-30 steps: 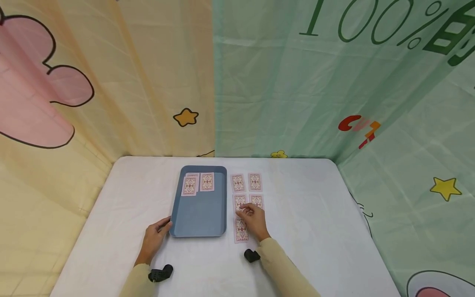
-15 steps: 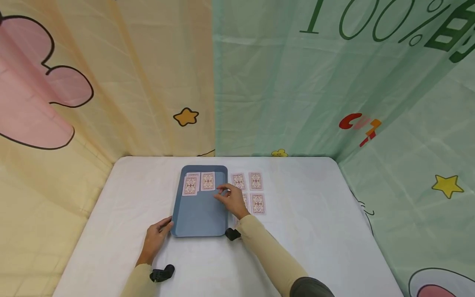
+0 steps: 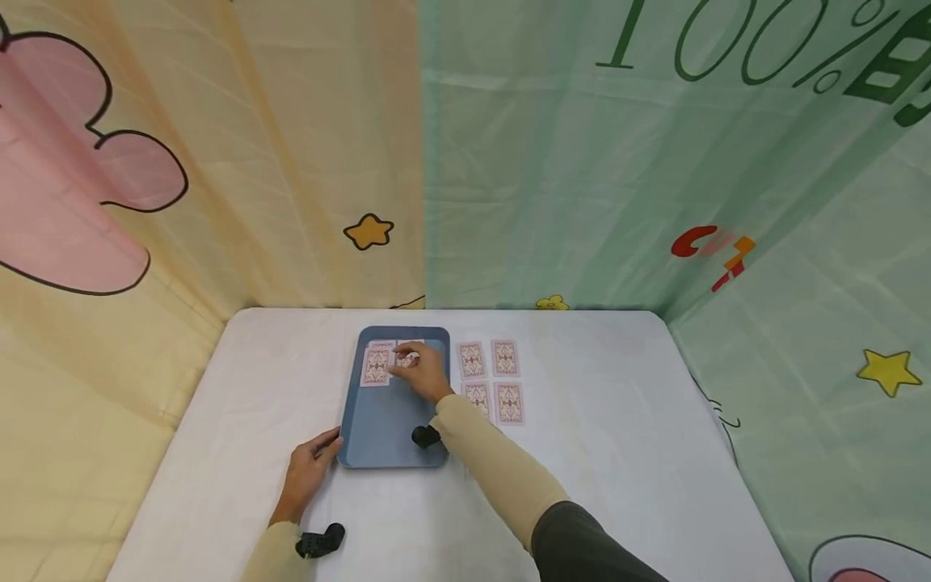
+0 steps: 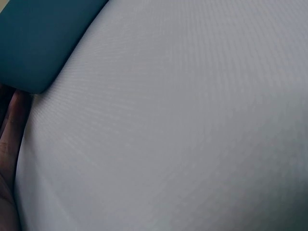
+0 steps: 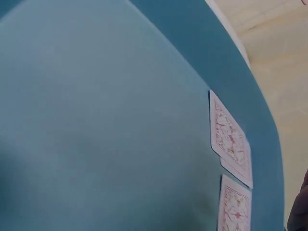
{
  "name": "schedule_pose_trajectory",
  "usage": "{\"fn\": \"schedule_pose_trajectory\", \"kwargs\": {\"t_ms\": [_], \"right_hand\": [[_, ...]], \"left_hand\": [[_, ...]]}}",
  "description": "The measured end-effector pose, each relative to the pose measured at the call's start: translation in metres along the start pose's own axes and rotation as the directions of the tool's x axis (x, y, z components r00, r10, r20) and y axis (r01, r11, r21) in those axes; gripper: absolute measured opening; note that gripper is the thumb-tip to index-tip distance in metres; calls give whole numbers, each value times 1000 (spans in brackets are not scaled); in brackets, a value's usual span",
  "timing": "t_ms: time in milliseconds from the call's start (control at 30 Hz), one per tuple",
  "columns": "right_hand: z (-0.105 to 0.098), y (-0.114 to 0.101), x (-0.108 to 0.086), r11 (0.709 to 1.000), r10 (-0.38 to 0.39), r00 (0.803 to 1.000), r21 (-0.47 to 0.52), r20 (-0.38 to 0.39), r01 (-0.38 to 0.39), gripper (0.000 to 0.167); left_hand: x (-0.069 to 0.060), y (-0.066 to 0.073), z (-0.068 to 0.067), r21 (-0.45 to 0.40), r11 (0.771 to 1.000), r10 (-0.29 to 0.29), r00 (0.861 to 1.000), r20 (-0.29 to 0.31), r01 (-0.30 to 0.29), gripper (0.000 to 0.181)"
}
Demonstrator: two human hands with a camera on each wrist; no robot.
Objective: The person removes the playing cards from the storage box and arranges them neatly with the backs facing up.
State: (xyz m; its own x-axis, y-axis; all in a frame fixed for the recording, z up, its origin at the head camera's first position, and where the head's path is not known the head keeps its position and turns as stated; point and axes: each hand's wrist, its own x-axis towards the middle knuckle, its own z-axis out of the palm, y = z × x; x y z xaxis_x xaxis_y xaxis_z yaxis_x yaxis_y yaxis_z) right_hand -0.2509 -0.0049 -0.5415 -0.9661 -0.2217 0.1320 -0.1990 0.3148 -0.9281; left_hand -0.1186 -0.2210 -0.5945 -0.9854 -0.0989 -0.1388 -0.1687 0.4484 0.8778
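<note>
A blue tray (image 3: 393,440) lies on the table, tilted slightly in the head view. Inside its far end are face-down playing cards: a pair overlapping at the left, the upper card (image 3: 376,368) plain to see, and another card (image 5: 235,207) beside them. Over that other card hovers my right hand (image 3: 422,373), its fingers bent with thumb and index tips apart; I see no card between them. At the tray's near left corner, my left hand (image 3: 305,473) touches the rim with fairly straight fingers (image 4: 17,115).
Right of the tray, face-down cards lie in two columns, among them a far-right card (image 3: 505,358) and a nearer card (image 3: 509,403). My right sleeve (image 3: 502,465) covers the table below them. Printed curtains (image 3: 538,194) stand behind the white table (image 3: 596,453).
My right hand has moved left from the cards on the table, across the tray's right rim, to the cards at its far end. The left hand stays at the tray's corner.
</note>
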Motion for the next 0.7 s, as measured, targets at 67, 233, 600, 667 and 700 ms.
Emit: {"fn": "schedule_pose_trajectory", "kwargs": {"t_ms": [67, 233, 600, 667, 700], "right_hand": [[7, 0, 5, 999, 39, 999, 19, -5, -39, 35], [19, 3, 17, 988, 146, 988, 58, -42, -144, 38], [39, 25, 39, 964, 263, 962, -11, -68, -265, 41], [43, 28, 40, 962, 271, 960, -23, -69, -273, 43], [44, 29, 41, 961, 273, 959, -29, -73, -276, 45]], "left_hand": [[0, -1, -1, 5, 1000, 0, 1000, 0, 0, 42], [1, -3, -1, -2, 1000, -8, 1000, 10, 8, 42], [0, 1, -2, -42, 999, -24, 1000, 12, 25, 41], [-1, 1, -1, -49, 999, -23, 1000, 11, 24, 40], [-1, 0, -1, -55, 998, -21, 1000, 12, 21, 40]]}}
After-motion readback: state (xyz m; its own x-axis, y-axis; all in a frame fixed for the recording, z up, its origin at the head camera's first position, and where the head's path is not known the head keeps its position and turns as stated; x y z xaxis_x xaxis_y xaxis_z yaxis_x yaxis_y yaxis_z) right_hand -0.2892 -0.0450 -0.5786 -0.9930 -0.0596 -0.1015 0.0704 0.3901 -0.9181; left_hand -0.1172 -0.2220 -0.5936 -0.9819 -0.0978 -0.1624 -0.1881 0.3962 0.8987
